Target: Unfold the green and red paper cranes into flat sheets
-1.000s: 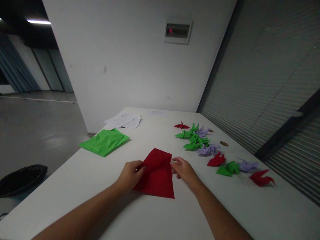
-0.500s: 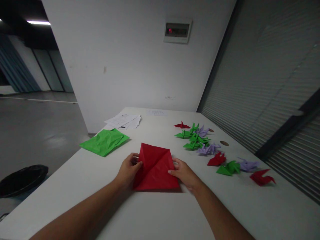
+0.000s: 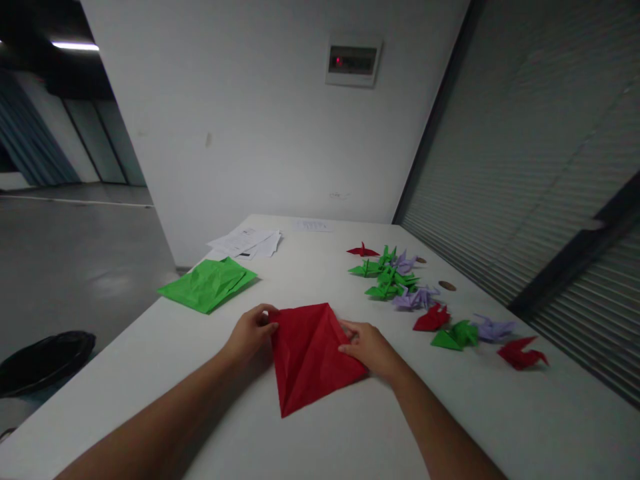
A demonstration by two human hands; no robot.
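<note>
A red sheet of folding paper (image 3: 315, 357) with crease lines lies between my hands on the white table, turned so that one corner points toward me. My left hand (image 3: 253, 333) pinches its upper left corner between thumb and fingers. On the right edge, my right hand (image 3: 365, 347) grips the paper, thumb on top and fingers partly hidden behind it.
Green paper sheets (image 3: 209, 283) lie at the table's left edge, with printed papers (image 3: 247, 242) behind. Several folded paper cranes stand on the right, among them a red one (image 3: 523, 353) and a purple one (image 3: 493, 328). A black-lined bin (image 3: 47, 360) stands at lower left.
The red paper has turned between my hands, from a straight edge facing me to a corner pointing toward me. Both hands still hold it in nearly the same places.
</note>
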